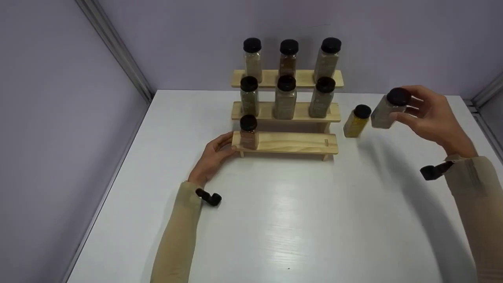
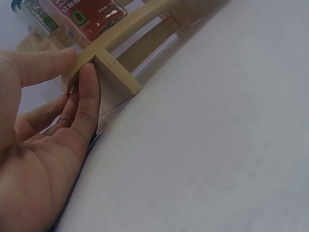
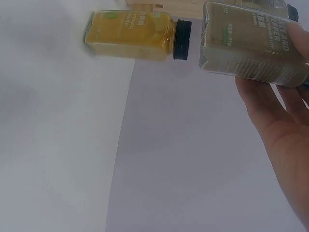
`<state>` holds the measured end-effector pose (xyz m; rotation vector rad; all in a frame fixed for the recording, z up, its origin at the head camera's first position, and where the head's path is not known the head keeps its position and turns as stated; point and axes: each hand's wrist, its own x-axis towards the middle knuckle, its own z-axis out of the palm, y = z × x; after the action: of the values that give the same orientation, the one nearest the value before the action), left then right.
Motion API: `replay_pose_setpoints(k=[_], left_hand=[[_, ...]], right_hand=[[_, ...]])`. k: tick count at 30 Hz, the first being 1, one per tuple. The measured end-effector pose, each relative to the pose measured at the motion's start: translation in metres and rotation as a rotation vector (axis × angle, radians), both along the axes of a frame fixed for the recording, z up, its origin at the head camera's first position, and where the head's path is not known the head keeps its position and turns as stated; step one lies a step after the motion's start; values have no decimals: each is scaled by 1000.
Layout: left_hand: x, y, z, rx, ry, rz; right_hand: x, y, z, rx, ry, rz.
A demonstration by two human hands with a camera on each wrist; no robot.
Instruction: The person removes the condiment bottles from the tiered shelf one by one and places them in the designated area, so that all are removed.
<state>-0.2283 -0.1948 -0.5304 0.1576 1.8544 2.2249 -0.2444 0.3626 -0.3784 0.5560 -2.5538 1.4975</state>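
Head view takes in a white tabletop with a bright sheen down its middle and a small dark speck near the bottom of the frame. Pale, slightly lilac walls close it in: a back wall along the far edge and a left wall, joined by a grey metal strip. More metal framing shows at the right corner.

Close to the back wall stands a three-tier wooden rack. Three black-capped jars stand on the top tier, three on the middle one, and a reddish jar at the left end of the lowest.

Of the two hands, the left hand pinches the left end of that lowest tier, thumb above and fingers beneath. The right hand grips a grey-brown jar, raised off the tabletop to the right of the rack. Between that jar and the rack, a yellow jar stands upright on the white surface. A soft shadow of the right arm falls across the tabletop.
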Motion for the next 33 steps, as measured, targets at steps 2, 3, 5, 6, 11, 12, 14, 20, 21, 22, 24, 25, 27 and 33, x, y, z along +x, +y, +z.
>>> replay_pose_setpoints(k=[2, 3, 5, 6, 11, 12, 14, 20, 21, 22, 24, 25, 27, 33], left_hand=[[-1, 0, -1, -2, 3, -1], [-1, 0, -1, -3, 6, -3], [-1, 1, -1, -11, 10, -4], [-1, 1, -1, -16, 12, -4], [0, 3, 0, -30, 24, -3], [0, 3, 1, -33, 26, -4], [0, 3, 1, -40, 28, -6], [0, 3, 2, -50, 35, 1], [0, 3, 2, -48, 34, 2], [0, 2, 2, -46, 33, 1], [0, 1, 1, -39, 27, 1], [1, 1, 1, -35, 22, 3], [0, 0, 1, -27, 13, 5], [0, -1, 0, -3, 1, 4]], right_hand=[[-2, 4, -1, -10, -9, 0], [-3, 6, -2, -16, -14, -1], [-5, 9, -4, -24, -24, -1], [-6, 10, -5, -21, -26, -4], [-11, 16, -10, 6, -42, -30], [-13, 18, -11, 8, -49, -36], [-16, 20, -15, 12, -62, -48], [-27, 27, -29, 24, -105, -59], [-29, 28, -31, 24, -112, -59], [-30, 28, -34, 23, -118, -59], [-33, 29, -39, 20, -126, -60], [-34, 30, -41, 17, -128, -59], [-37, 30, -47, -17, -129, -46], [-43, 31, -62, -149, -153, -6]])
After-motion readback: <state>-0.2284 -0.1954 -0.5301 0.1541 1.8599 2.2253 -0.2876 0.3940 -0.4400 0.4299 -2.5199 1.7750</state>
